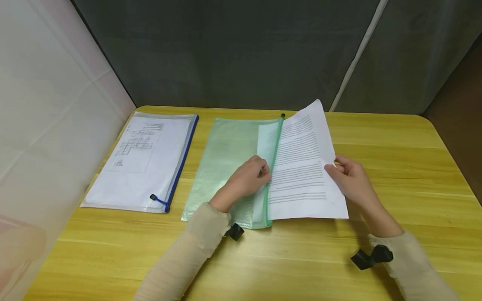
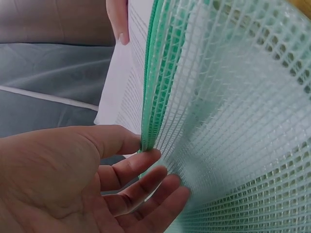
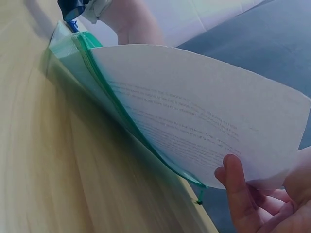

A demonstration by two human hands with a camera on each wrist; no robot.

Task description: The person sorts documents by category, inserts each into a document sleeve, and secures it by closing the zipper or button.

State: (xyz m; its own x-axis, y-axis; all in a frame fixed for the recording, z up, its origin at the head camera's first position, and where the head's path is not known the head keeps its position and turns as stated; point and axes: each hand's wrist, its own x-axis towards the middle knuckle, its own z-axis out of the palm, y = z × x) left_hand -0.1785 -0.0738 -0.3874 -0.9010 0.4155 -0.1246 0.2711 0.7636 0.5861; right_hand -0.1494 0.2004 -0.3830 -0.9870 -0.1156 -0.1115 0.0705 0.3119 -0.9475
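Note:
A green mesh zip folder (image 1: 229, 146) lies in the middle of the table, its zipper side toward the right. My left hand (image 1: 248, 175) pinches the green zipper edge (image 2: 154, 92) between thumb and index finger, the other fingers loosely bent against the mesh. A printed sheet of paper (image 1: 301, 167) sticks out of the folder's opening to the right, and its left part shows through the green mesh. On the sheet's right edge, my right hand (image 1: 350, 177) grips the paper with thumb and fingers. In the right wrist view the sheet bows upward, raised from the table.
To the left lies a clear zip folder (image 1: 139, 167) with a blue zipper edge, holding a sheet with a line drawing. The wooden table (image 1: 395, 167) ends at a dark cloth wall (image 1: 226, 54) behind. A white cloth wall (image 1: 49, 104) stands at the left.

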